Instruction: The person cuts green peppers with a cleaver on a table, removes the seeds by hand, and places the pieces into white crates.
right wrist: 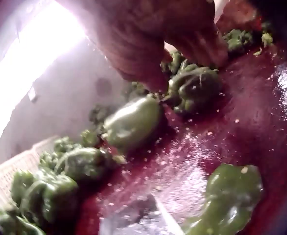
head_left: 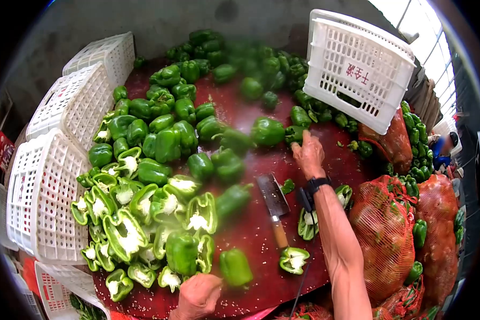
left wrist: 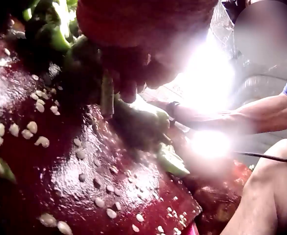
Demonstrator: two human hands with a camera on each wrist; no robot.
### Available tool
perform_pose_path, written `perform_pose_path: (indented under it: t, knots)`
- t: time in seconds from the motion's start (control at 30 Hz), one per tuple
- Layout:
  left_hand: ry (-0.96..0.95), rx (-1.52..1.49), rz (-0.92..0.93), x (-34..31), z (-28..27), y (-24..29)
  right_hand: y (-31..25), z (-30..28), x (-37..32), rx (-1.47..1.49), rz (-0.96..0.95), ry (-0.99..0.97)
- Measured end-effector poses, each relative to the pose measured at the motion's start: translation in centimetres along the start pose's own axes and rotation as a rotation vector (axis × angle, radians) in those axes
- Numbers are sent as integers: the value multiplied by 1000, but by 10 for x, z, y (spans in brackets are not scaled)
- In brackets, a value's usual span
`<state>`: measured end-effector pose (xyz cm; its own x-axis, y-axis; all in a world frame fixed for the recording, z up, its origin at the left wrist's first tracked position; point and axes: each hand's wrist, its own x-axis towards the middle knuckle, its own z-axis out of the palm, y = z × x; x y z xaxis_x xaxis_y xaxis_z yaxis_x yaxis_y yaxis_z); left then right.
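Note:
My right hand (head_left: 310,154) reaches across the red tabletop (head_left: 261,298) to a whole green bell pepper (right wrist: 195,90), thumb at one side and fingers at the other. Another whole pepper (head_left: 267,132) lies just left of it. My left hand (head_left: 200,294), fingers bent downward, is low at the table's near edge beside cut pepper halves (head_left: 125,234). A whole pepper (head_left: 236,268) sits just right of it. In the left wrist view the fingers are dark against the peppers; I cannot tell whether they grip one. A cleaver (head_left: 273,195) with a wooden handle lies between the hands.
White plastic crates (head_left: 48,197) line the left side; another crate (head_left: 357,69) stands tilted at back right. Red mesh sacks of peppers (head_left: 381,234) crowd the right. Whole peppers (head_left: 168,144) heap at back left. Seeds dot the table, and a cut half (head_left: 294,260) lies by the cleaver handle.

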<state>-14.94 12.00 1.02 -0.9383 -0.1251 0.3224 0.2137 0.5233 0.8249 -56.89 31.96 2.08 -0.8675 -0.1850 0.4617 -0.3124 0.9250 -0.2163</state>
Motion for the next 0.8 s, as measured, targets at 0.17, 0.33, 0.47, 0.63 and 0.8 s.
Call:
perform_pose_path:
  t: [0.17,0.33,0.47,0.63,0.8]
  knots:
    - [-11,30,-10,4,-2,-8,11,42,24,-40,124,-51]
    - [2,26,-29,6,-3,-10,47,62,18,103,-6,133]
    - [21,-3,-41,3,-4,-6,48,36,-6,642,499,1]
    - [35,-164,-98,-9,-11,-8,35,-20,-51,1259,626,-56]
    - [117,-803,-547,-28,-5,6,-10,-101,-112,1212,415,-294]
